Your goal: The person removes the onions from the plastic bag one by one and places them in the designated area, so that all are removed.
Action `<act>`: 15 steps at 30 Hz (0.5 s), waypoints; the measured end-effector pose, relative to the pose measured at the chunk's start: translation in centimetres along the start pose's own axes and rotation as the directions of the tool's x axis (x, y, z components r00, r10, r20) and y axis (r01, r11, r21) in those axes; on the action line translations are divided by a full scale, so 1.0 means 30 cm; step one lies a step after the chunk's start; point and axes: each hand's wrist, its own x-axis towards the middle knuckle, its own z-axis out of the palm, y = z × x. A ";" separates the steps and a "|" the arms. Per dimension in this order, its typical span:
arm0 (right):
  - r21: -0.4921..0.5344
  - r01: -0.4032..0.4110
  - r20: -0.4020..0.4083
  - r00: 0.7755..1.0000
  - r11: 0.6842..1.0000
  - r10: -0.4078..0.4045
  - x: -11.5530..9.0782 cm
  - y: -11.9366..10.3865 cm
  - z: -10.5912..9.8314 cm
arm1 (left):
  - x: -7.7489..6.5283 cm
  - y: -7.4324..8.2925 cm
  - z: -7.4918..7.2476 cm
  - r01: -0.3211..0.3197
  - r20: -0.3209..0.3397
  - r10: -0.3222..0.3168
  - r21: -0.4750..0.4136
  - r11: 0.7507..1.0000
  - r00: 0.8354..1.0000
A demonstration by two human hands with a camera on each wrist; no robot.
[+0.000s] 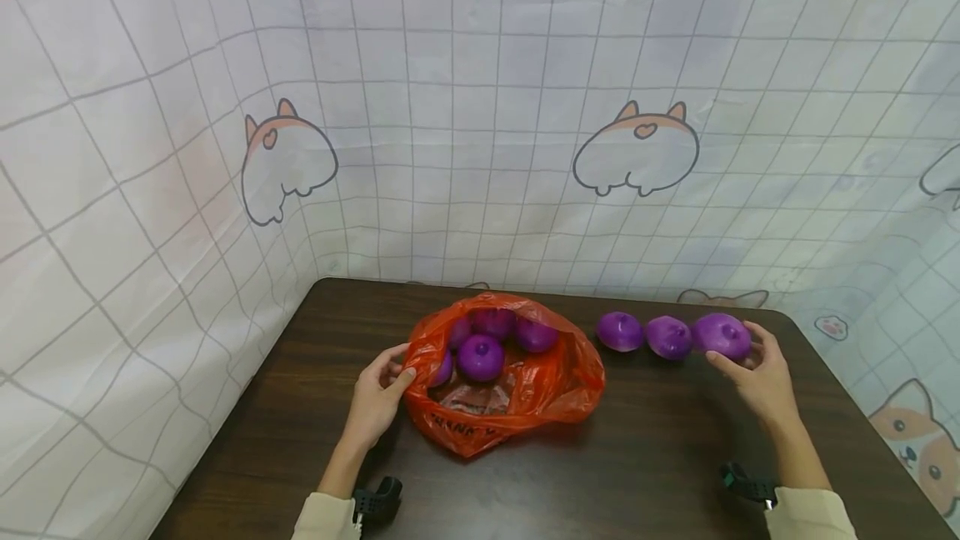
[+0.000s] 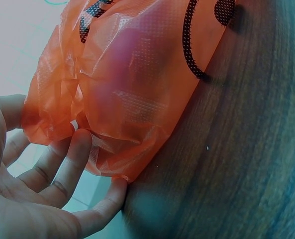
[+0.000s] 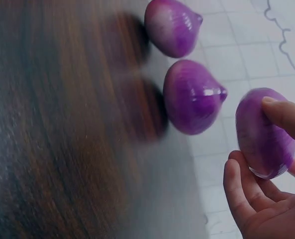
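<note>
Red bag (image 1: 459, 433) mouth-up on counter (image 1: 645, 465), purple onions (image 1: 480, 358) inside, left hand (image 1: 379, 394) grip pinching bag edge, right hand (image 1: 768, 375) grip closed round one onion (image 1: 722, 335), two loose onions (image 1: 619, 332) between that and bag.

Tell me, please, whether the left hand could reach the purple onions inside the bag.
Probably yes: the red bag gapes open over the purple onions, though the left hand holds its rim.
</note>
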 end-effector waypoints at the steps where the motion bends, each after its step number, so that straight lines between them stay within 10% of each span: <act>1: 0.000 -0.006 0.000 1.000 1.000 0.006 0.002 0.006 -0.001 | -0.001 -0.001 0.000 0.000 0.001 0.000 0.000 1.000 1.000; 15: -0.061 -0.131 -0.002 0.991 0.990 0.131 0.079 0.073 0.007 | -0.001 -0.006 0.001 -0.018 -0.003 0.018 -0.005 1.000 1.000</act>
